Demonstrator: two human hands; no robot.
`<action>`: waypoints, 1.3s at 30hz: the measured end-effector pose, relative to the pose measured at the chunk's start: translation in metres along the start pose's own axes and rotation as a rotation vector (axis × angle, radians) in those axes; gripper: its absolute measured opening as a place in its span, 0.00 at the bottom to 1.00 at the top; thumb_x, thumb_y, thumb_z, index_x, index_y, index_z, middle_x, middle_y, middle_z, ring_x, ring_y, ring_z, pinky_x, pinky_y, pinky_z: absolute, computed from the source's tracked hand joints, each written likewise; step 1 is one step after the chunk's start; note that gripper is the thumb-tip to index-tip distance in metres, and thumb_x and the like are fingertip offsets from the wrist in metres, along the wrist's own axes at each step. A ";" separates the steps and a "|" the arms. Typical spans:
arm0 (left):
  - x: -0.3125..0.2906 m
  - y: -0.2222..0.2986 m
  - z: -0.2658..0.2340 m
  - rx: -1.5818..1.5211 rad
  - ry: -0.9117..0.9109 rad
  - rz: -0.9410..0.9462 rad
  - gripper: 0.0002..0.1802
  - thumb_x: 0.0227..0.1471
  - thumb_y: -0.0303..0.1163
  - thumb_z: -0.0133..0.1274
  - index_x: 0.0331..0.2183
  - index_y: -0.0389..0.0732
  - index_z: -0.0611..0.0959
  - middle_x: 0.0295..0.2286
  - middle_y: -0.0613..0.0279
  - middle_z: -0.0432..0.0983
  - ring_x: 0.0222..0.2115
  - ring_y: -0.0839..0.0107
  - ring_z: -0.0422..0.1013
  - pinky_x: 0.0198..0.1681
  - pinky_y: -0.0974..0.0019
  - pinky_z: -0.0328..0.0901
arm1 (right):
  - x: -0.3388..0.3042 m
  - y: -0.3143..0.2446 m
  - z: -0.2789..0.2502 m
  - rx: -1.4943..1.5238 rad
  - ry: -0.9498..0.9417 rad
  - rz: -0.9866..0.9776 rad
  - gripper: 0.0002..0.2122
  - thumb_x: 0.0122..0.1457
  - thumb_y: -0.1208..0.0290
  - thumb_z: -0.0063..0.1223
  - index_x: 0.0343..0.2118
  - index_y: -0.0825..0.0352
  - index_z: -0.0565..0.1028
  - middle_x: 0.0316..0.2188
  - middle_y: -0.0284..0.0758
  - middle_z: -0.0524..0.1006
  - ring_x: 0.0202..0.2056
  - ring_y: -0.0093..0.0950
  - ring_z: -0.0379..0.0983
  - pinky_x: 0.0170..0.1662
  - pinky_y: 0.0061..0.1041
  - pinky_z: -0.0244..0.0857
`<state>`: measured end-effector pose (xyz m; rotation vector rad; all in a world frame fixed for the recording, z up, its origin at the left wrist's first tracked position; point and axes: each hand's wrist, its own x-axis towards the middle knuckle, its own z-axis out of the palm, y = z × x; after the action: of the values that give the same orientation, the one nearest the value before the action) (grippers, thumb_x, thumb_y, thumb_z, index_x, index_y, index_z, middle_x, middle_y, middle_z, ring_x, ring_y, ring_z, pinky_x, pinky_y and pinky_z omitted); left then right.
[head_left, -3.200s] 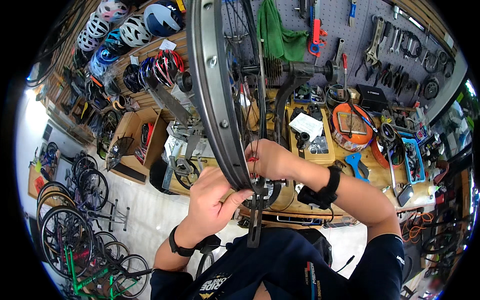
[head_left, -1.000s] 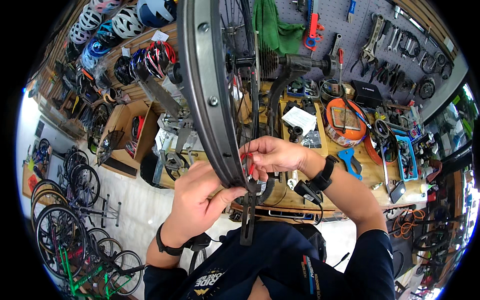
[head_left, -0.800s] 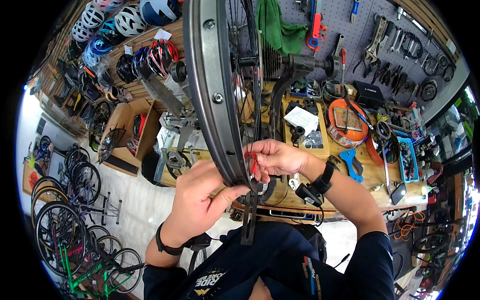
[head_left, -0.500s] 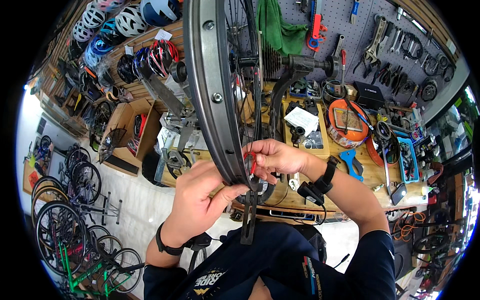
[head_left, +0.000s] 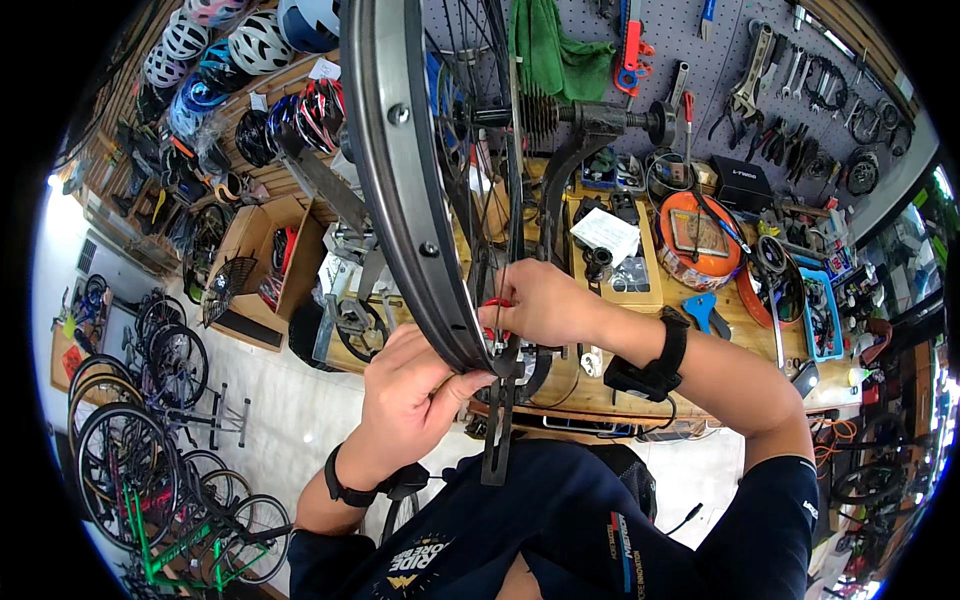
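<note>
A bicycle wheel with a bare black rim (head_left: 398,190) and dark spokes stands upright in front of me, its axle held in a truing stand (head_left: 572,150). My left hand (head_left: 405,390) pinches the lower part of the rim, thumb against its near edge. On the other side, among the spokes, my right hand (head_left: 552,303) is closed on a small red spoke wrench (head_left: 496,303). Its fingertips are partly hidden by the hand itself. Below both hands, the stand's slotted metal bar (head_left: 497,440) points toward me. A cassette (head_left: 540,112) shows near the axle.
The wooden bench (head_left: 640,390) holds an orange round tin (head_left: 697,240), a blue tool (head_left: 706,312) and a blue tray (head_left: 822,318). Tools hang on the pegboard (head_left: 670,60) behind. To the left are helmets (head_left: 262,42), an open carton (head_left: 245,310) and several parked bicycles (head_left: 125,470).
My right hand has turned, its back now facing up, with the red spoke wrench still in its fingers. The rim appears slightly farther left and has rotated a little; my left hand stays on it.
</note>
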<state>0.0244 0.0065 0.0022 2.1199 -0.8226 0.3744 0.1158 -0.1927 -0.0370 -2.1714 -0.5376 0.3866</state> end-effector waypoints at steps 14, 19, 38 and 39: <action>0.007 0.010 -0.002 -0.033 0.078 -0.010 0.09 0.49 0.29 0.62 0.34 0.37 0.84 0.28 0.57 0.80 0.30 0.59 0.75 0.37 0.64 0.64 | 0.007 0.011 -0.003 0.820 -0.491 0.158 0.06 0.59 0.75 0.54 0.38 0.69 0.77 0.18 0.25 0.69 0.18 0.17 0.62 0.20 0.20 0.56; 0.016 0.019 -0.014 -0.084 0.088 -0.053 0.09 0.49 0.30 0.62 0.34 0.37 0.85 0.29 0.57 0.80 0.30 0.59 0.75 0.36 0.64 0.65 | -0.011 0.026 0.002 1.285 -0.628 0.081 0.13 0.65 0.63 0.52 0.45 0.66 0.72 0.23 0.25 0.69 0.22 0.15 0.61 0.23 0.16 0.53; -0.010 -0.018 0.015 -0.071 -0.119 -0.093 0.12 0.46 0.29 0.64 0.36 0.39 0.84 0.37 0.55 0.80 0.41 0.54 0.75 0.45 0.56 0.67 | 0.004 0.029 0.024 0.232 0.065 0.018 0.18 0.50 0.60 0.67 0.34 0.69 0.74 0.25 0.40 0.78 0.28 0.29 0.76 0.33 0.30 0.68; -0.011 -0.019 0.016 -0.071 -0.122 -0.098 0.12 0.46 0.29 0.64 0.36 0.39 0.84 0.36 0.55 0.80 0.41 0.54 0.75 0.45 0.56 0.67 | 0.006 0.028 0.028 0.183 0.094 0.028 0.17 0.49 0.61 0.67 0.34 0.68 0.75 0.25 0.42 0.78 0.29 0.32 0.76 0.35 0.31 0.68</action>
<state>0.0288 0.0075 -0.0241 2.1238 -0.7857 0.1633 0.1149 -0.1869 -0.0769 -2.0109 -0.4034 0.3335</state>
